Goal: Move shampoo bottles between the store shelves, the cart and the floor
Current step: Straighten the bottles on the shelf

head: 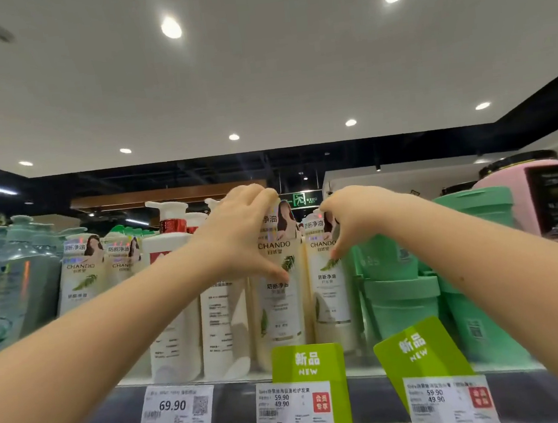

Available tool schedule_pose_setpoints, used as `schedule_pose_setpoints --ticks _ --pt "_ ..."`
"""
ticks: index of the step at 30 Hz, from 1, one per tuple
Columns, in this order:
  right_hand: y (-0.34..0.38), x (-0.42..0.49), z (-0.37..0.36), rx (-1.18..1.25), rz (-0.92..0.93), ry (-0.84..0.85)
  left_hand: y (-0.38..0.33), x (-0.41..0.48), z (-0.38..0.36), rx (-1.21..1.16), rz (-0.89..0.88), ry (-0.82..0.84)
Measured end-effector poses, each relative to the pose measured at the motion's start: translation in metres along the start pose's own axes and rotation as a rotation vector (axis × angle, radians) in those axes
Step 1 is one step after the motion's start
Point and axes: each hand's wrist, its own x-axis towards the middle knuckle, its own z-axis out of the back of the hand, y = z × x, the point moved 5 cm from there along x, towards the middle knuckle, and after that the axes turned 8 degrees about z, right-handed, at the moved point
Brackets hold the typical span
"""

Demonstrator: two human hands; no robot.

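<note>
Two cream CHANDO shampoo bottles stand side by side on the top shelf [240,384]. My left hand [242,236] grips the upper part of the left CHANDO bottle [282,300], fingers curled over its top and thumb across the label. My right hand [351,221] pinches the shoulder of the right CHANDO bottle [329,295], fingers pointing down onto its label. Both bottles stand upright with their bases on the shelf.
White pump bottles [174,308] stand just left of my left hand, more CHANDO bottles [80,270] and blue-green bottles [9,281] further left. Green tubs [403,298] and a pink jar [524,199] fill the right. Green NEW tags [307,363] and price labels [177,408] hang on the shelf edge.
</note>
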Motion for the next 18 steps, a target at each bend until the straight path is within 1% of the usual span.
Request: schedule_pose_setpoints --ticks 6,9,12,16,18 --pt "0.000 -0.001 0.002 0.004 -0.004 -0.040 0.000 -0.033 0.011 -0.281 0.015 -0.154" --pt "0.004 -0.003 0.005 0.011 0.005 -0.107 -0.003 -0.046 0.010 -0.348 0.009 -0.220" --pt "0.009 -0.008 0.008 0.029 0.011 -0.151 -0.003 -0.052 0.008 -0.417 0.021 -0.221" --pt "0.009 -0.014 0.012 0.022 -0.001 -0.120 0.001 -0.057 0.007 -0.585 0.063 -0.213" --pt "0.010 -0.016 0.014 0.047 0.003 -0.121 0.004 -0.059 0.004 -0.646 0.124 -0.217"
